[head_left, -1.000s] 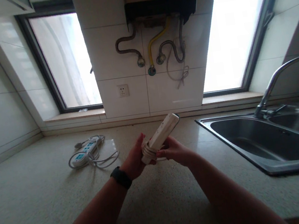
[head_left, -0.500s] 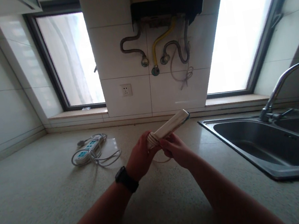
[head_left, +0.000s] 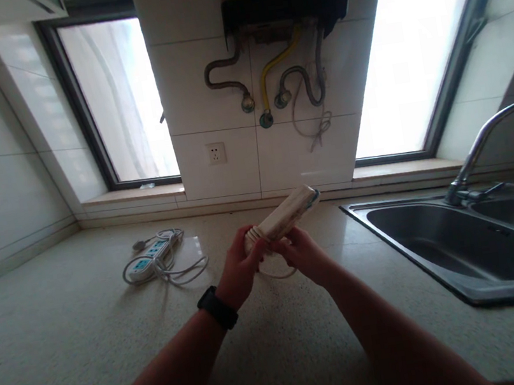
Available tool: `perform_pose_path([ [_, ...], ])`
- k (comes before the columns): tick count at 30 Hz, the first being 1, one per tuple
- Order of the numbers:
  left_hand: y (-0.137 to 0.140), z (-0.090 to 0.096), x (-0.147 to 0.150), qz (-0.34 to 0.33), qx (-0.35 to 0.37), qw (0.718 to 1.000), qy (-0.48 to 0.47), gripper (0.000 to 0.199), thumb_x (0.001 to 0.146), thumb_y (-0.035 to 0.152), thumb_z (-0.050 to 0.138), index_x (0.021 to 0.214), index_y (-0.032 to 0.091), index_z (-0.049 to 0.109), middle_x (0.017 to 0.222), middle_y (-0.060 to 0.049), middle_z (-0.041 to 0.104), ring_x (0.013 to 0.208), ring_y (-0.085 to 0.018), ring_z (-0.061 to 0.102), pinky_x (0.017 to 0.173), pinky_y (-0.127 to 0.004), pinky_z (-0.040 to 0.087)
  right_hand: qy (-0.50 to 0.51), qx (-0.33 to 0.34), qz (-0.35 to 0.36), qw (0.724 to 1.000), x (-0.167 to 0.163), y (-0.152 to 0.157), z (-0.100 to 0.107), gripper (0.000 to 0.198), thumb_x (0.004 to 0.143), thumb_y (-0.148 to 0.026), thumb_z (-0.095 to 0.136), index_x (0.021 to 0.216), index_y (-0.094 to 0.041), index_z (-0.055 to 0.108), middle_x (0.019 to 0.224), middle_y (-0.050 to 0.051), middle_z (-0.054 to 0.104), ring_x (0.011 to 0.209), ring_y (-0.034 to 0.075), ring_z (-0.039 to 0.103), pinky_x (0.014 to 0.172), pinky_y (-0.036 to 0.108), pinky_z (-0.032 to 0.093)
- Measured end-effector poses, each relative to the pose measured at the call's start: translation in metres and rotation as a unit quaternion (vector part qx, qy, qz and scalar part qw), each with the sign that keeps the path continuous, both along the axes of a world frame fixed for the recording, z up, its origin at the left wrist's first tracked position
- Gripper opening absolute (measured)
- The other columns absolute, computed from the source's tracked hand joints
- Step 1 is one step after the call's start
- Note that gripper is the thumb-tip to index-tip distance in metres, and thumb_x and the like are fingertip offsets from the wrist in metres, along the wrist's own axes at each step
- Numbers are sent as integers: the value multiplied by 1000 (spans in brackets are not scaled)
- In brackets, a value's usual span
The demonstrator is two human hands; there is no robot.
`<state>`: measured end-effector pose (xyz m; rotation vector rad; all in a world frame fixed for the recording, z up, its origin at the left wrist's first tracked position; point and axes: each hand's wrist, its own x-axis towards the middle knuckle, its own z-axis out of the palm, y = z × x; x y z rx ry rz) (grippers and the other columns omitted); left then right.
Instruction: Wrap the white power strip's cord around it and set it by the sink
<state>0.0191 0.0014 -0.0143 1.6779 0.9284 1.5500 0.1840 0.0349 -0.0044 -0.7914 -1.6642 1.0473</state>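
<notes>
Above the counter, both hands hold a white power strip [head_left: 288,208], tilted with its far end up and to the right. Turns of its white cord [head_left: 254,234] are wound round the near end. My left hand [head_left: 239,267], with a dark watch on the wrist, is closed round that wound end. From the right, my right hand [head_left: 304,255] pinches the strip's lower side by the cord, its fingertips partly hidden. A loop of cord hangs below, between the hands. The strip's socket face is turned away; a blue-green edge shows at its far end.
A second power strip [head_left: 153,256] with teal sockets lies on the speckled counter [head_left: 89,333] at left, its cord loosely coiled. A steel double sink [head_left: 433,256] with a faucet [head_left: 481,143] is at right. The wall has an outlet [head_left: 216,153] and pipes [head_left: 264,92].
The held power strip has rolled slightly, showing more of its broad white side, and shifted a little left. My left thumb now lies across the wound cord. Both hands keep their hold.
</notes>
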Motion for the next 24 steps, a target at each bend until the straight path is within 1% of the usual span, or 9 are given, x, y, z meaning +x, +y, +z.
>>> perform_pose_path([
  [3,2,1,2,14,-40,999,-13,55,83,58,64,115,14,53,80,-4,56,60,-10,52,45,-16,38,-22,-7,-29,999,-4,-1,1,49,72,-50,75,97,-10,59,75,4,57,50,7,41,41,23,32],
  [6,1,4,4,0,-63,997,-38,54,85,62,60,107,13,55,76,-4,56,55,-10,51,40,-17,35,-37,-10,-8,999,-1,-1,3,49,73,-51,74,97,-10,60,74,4,57,48,8,42,41,24,32],
  [9,0,6,5,-29,-95,992,-76,55,86,65,56,102,12,54,71,-2,53,50,-10,49,37,-18,31,-39,-12,28,999,5,2,3,49,74,-49,74,102,-12,59,71,2,56,48,7,41,42,23,31],
  [11,-1,5,6,-64,-128,983,-114,55,87,66,53,102,13,54,71,-2,52,48,-9,48,38,-18,30,-35,-13,60,997,10,5,3,49,75,-46,76,106,-13,58,71,1,56,50,7,41,43,22,30],
  [14,-1,2,7,-119,-158,967,-159,55,88,66,52,104,13,55,77,-3,51,52,-8,48,42,-18,34,-31,-15,105,994,17,7,1,50,73,-41,78,109,-14,55,77,2,59,54,8,44,45,21,32],
  [17,-1,0,6,-150,-189,954,-178,57,88,66,52,105,12,56,80,-4,51,56,-8,48,44,-18,36,-29,-34,158,986,24,7,1,51,74,-37,78,112,-15,52,77,2,58,56,8,46,47,19,33],
  [19,-1,0,5,-175,-217,944,-176,59,87,67,52,109,13,57,84,-5,52,60,-8,50,46,-17,37,-41,-45,195,979,28,6,1,49,76,-37,78,112,-16,51,75,0,56,55,7,45,46,18,34],
  [20,-2,0,4,-192,-226,939,-172,59,87,67,52,115,14,57,86,-4,52,61,-8,50,46,-17,37,-52,-46,211,975,30,5,2,50,77,-36,77,114,-16,51,74,0,55,54,7,45,46,18,35],
  [24,-5,5,2,-279,-247,910,-181,62,89,64,52,139,27,47,93,-3,53,58,-5,47,41,-13,29,-97,-32,268,958,35,1,6,54,80,-37,76,121,-15,50,76,1,55,53,7,47,45,18,40],
])
